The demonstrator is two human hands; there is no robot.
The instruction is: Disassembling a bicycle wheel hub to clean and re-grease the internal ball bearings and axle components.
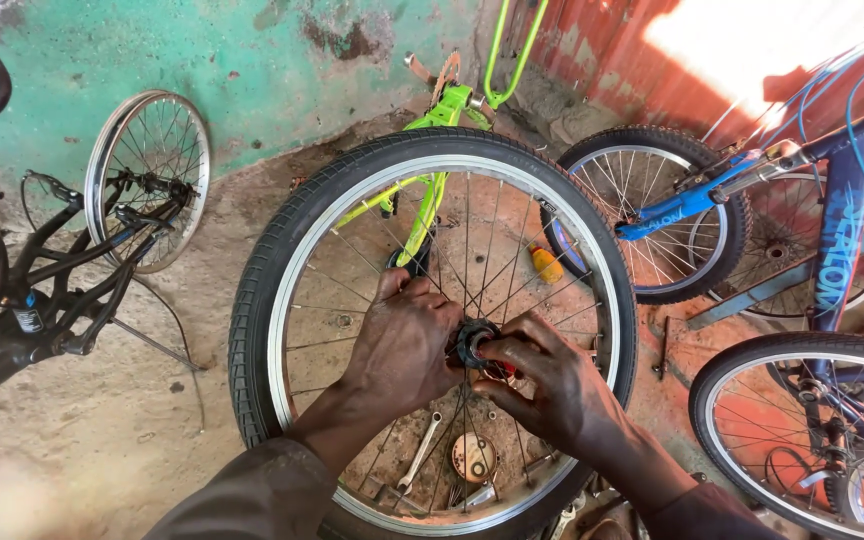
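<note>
A bicycle wheel (282,250) with a black tyre, silver rim and thin spokes stands upright in front of me. My left hand (404,340) wraps around its black hub (472,340) from the left side. My right hand (552,385) pinches the hub's end from the right, and a small red part shows under its fingers. Whether that hand holds a tool is hidden by its fingers.
A spanner (420,452), a round metal tin (474,457) and small parts lie on the dirt behind the spokes. A lime green frame (442,150) leans at the back. Blue bicycles (842,230) crowd the right, a black frame (72,280) and bare rim (147,180) the left.
</note>
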